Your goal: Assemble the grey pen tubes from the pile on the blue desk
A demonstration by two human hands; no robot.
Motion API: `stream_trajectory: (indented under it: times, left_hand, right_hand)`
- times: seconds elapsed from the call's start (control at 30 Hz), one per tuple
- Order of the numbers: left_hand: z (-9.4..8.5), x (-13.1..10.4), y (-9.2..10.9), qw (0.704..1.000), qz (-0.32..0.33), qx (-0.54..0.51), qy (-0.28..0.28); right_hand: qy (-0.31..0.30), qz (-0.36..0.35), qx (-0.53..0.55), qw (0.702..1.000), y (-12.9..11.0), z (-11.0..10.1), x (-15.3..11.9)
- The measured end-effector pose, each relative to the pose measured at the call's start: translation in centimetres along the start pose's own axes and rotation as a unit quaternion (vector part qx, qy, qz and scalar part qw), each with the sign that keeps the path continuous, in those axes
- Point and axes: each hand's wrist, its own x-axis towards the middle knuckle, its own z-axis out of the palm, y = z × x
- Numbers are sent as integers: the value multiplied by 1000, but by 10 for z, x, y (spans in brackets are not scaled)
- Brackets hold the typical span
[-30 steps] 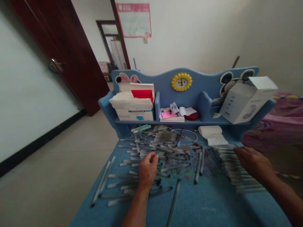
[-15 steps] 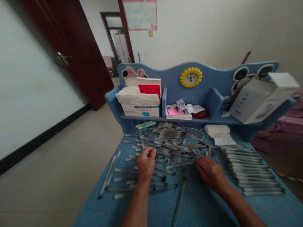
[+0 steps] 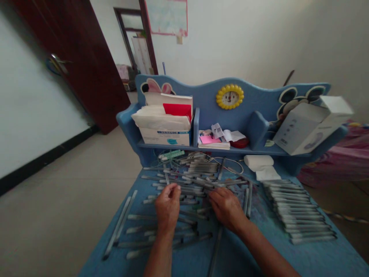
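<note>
Many slim, clear-grey pens with dark ends lie in a loose pile (image 3: 193, 188) on the blue desk. My left hand (image 3: 168, 207) is over the left part of the pile, thumb and fingertips pinched together; whatever is between them is too small or hidden to make out. My right hand (image 3: 227, 207) reaches into the middle of the pile, its fingers curled and closed at the pens; the fingertips are partly hidden. Two pens (image 3: 248, 200) lie beside the right hand. One dark pen (image 3: 215, 250) lies under the right wrist, pointing toward me.
A neat row of pens (image 3: 300, 211) lies at the right. Behind are a paper roll (image 3: 258, 162), a white cable (image 3: 235, 171) and a blue shelf (image 3: 161, 147) holding a mask box (image 3: 165, 137), booklets (image 3: 215, 145) and a white carton (image 3: 302, 129).
My right hand has moved left, toward the middle of the pile, uncovering two pens at its right. My left hand stays pinched over the same pens. The view has shifted slightly.
</note>
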Motion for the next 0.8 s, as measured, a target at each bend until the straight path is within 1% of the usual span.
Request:
stream_trajectory:
  times: [0.2, 0.33, 0.47, 0.6, 0.8]
  left_hand:
    - [0, -1, -1, 1000, -7, 1, 0]
    - [-1, -3, -1, 1000, -10, -10, -3]
    - [-3, -5, 0, 1000, -9, -15, -1]
    - [-3, -7, 1, 1000, -1, -19, -5]
    - [-2, -7, 1, 1000, -6, -7, -8]
  right_hand:
    - [-34, 10, -38, 999, 4, 10, 47]
    - [-35, 23, -45, 998, 9, 21, 64]
    - [-47, 18, -44, 998, 10, 27, 59]
    - [-52, 3, -39, 998, 9, 28, 43]
    - [-49, -9, -36, 998, 4, 29, 24]
